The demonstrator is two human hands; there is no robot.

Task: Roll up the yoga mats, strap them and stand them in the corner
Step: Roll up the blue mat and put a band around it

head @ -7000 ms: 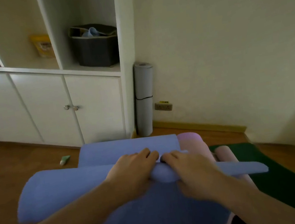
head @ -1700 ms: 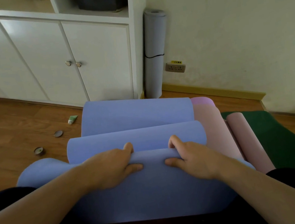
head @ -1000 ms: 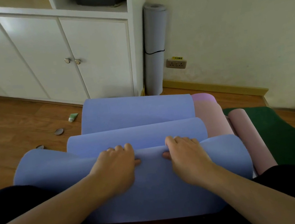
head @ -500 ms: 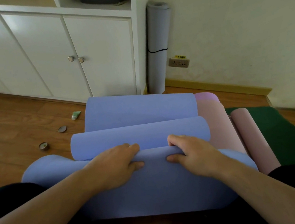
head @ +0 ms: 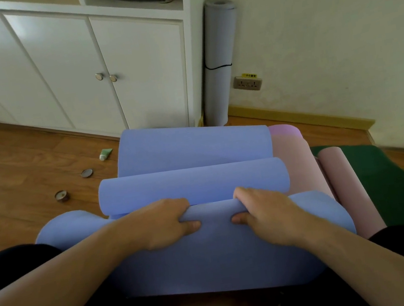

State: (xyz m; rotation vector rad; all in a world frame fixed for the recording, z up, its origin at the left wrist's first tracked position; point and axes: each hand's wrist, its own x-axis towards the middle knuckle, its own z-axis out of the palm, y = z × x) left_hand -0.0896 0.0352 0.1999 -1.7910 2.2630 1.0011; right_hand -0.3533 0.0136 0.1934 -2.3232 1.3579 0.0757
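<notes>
Our left hand (head: 165,224) and right hand (head: 263,211) pinch the blue mat's (head: 209,250) near fold, its long axis crosswise; the rolled portion (head: 192,185) lies just ahead.

The room was rather dim, with soft daylight falling on the cupboard doors (head: 60,76) from the left. The picture was slightly soft, and straight lines bent near the edges.

Clutter by the white cabinet (head: 131,66)
A green tube (head: 106,154), a round lid (head: 86,173), perhaps a tealight (head: 62,196) on the wood floor (head: 17,178); wall socket (head: 247,83).
</notes>
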